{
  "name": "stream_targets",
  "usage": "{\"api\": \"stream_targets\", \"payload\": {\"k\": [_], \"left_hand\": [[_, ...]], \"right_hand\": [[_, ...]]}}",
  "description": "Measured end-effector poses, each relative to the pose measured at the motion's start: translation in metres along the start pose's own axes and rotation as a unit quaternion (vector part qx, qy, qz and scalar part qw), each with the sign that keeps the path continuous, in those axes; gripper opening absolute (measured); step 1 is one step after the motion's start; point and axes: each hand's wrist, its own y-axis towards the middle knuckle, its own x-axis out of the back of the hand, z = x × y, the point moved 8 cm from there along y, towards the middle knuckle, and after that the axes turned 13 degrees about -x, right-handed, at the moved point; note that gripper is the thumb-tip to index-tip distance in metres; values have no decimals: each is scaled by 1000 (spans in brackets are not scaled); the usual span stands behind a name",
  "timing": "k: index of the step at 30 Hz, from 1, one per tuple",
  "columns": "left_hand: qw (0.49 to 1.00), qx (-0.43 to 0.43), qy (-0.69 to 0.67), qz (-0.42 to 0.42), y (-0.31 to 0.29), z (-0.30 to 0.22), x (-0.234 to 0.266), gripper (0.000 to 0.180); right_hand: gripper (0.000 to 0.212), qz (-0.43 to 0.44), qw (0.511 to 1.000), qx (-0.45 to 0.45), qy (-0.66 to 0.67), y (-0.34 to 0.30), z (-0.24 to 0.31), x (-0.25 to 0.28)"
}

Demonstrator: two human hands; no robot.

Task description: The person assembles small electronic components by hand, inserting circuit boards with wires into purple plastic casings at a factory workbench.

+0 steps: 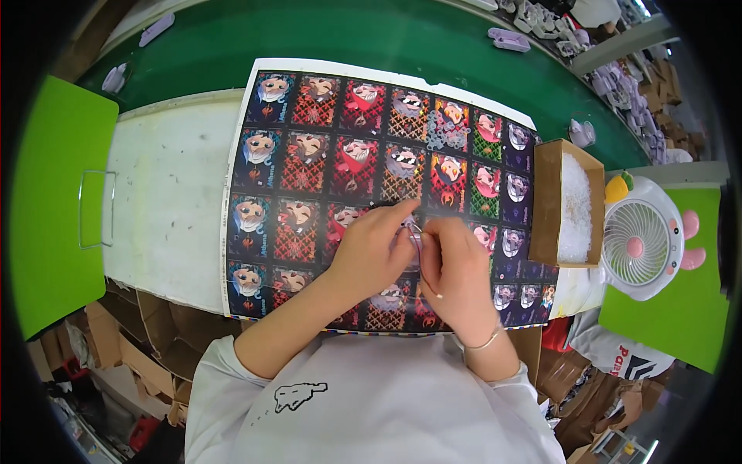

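Observation:
Both hands meet over a large printed sheet (pixel 332 197) covered in rows of dark cartoon cards. My left hand (pixel 369 251) pinches a small pale-purple part (pixel 412 230), its fingers closed around one side. From the other side my right hand (pixel 456 267) has its thumb and curled fingers on the same part. A thin, shiny piece shows between the fingertips, too small to name. Much of the part is hidden by my fingers. Beyond my hands, a loose heap of small grey metal rings or clips (pixel 447 134) lies on the sheet.
An open cardboard box (pixel 547 203) of small clear pieces stands at the sheet's right edge, beside a white fan (pixel 640 246). A green conveyor belt (pixel 348 46) runs along the back, carrying scattered purple parts (pixel 508 39). A bent wire stand (pixel 98 209) is at left.

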Motion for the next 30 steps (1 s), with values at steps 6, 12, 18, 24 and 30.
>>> {"api": "stream_targets", "payload": {"k": [6, 12, 18, 24, 30], "left_hand": [[1000, 13, -14, 21, 2, -4, 1, 41], [997, 27, -49, 54, 4, -4, 2, 39], [994, 17, -103, 16, 2, -2, 1, 39], [997, -21, -67, -14, -6, -3, 10, 42], [896, 112, -392, -177, -13, 39, 27, 62]], "right_hand": [[9, 193, 963, 95, -164, 29, 17, -3], [8, 269, 946, 103, -149, 45, 13, -7], [7, 12, 983, -61, -174, 33, -85, 29], [54, 92, 994, 23, 51, -9, -12, -8], [54, 101, 988, 71, 96, 33, -7, -26]]}}
